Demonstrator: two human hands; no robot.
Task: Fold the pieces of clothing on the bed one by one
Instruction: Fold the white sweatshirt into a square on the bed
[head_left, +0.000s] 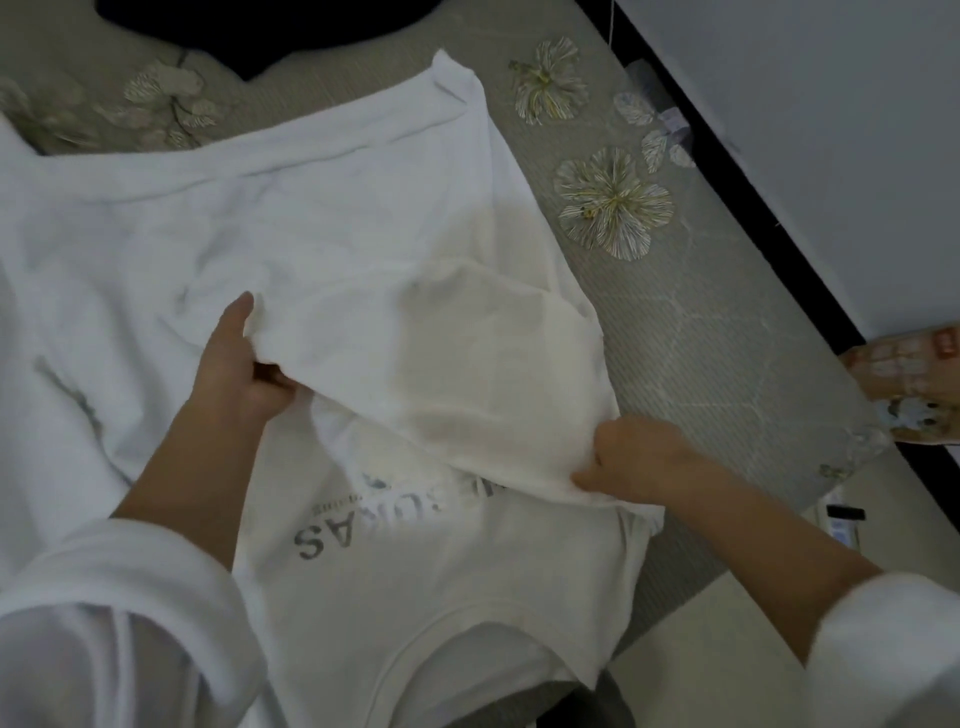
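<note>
**A:** The left hand (244, 364) grips the left end of a turned-over flap, thumb on top, fingers curled underneath.

**B:** Anything beyond it?

**A:** A dark garment (249, 31) at the far edge, seemingly not yet folded.

**B:** And the flap belongs to?

**A:** The white T-shirt (441, 582), collar toward the person. The flap half covers its grey print.

**B:** The other side?

**A:** The right hand (636, 460) pinches the flap's right end. All of it lies on the flowered bed (727, 353).

**B:** Progress?

**A:** Early, he would judge. This shirt is mid-fold and no finished pile shows. The white cloth spreading leftward may be a second piece, but the view cannot settle that.
</note>
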